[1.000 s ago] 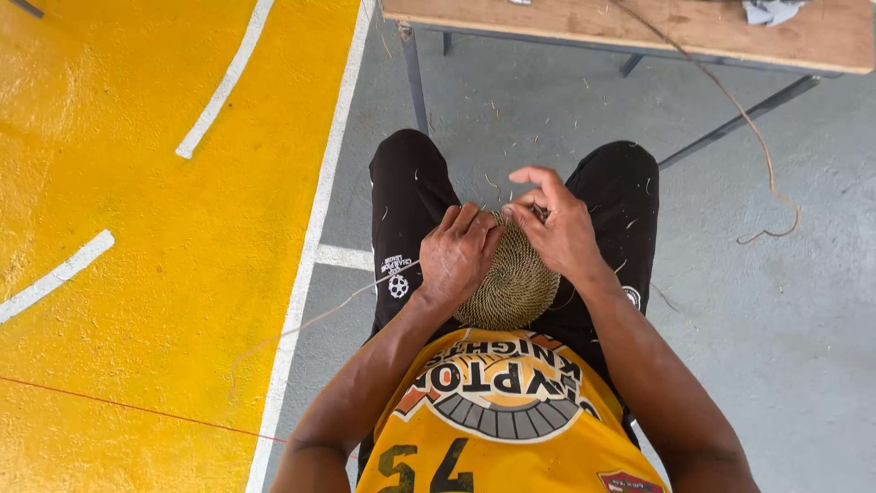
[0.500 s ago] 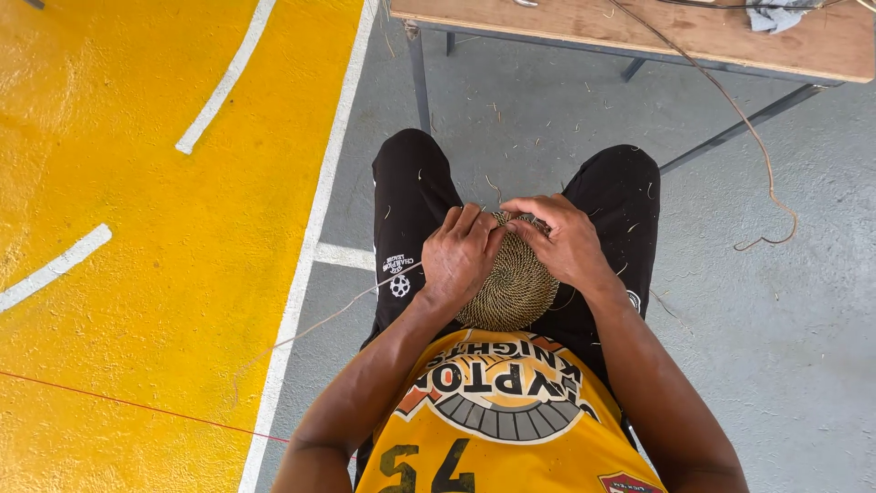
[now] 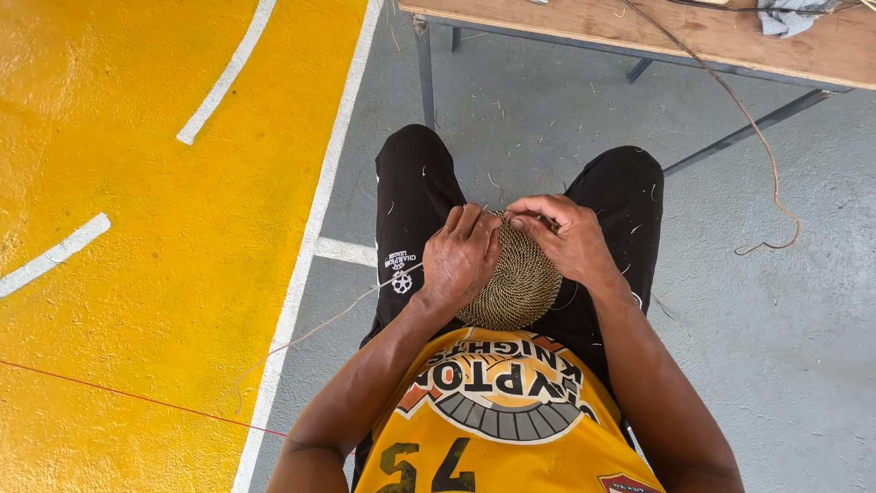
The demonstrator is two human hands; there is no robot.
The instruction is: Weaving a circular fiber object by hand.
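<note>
The floor [image 3: 137, 228] fills most of the view: yellow paint with white lines from 7 to 11 o'clock, bare grey concrete from 12 to 5 o'clock. A wooden bench [image 3: 730, 36] on metal legs runs across the top edge at 1 o'clock, with a grey cloth [image 3: 794, 16] at its far right. A long thin fibre strand [image 3: 757, 137] hangs off the bench and curls on the concrete at 3 o'clock.

The person sits with black-trousered knees pointing to 12 o'clock. On the lap, at picture centre, lies a round coiled woven disc [image 3: 522, 285] of tan fibre. It is close to circular, so it has no clear long axis; its face tilts up toward the camera, the far rim at 12 o'clock.

The left hand [image 3: 461, 256] covers the disc's 9 o'clock side, fingers curled over the rim and gripping it. The right hand [image 3: 570, 239] sits at 2 o'clock, fingers pinched together on the upper rim; what they pinch is too small to tell. A pale thread [image 3: 319, 324] trails from under the left hand toward 8 o'clock across the floor.
</note>
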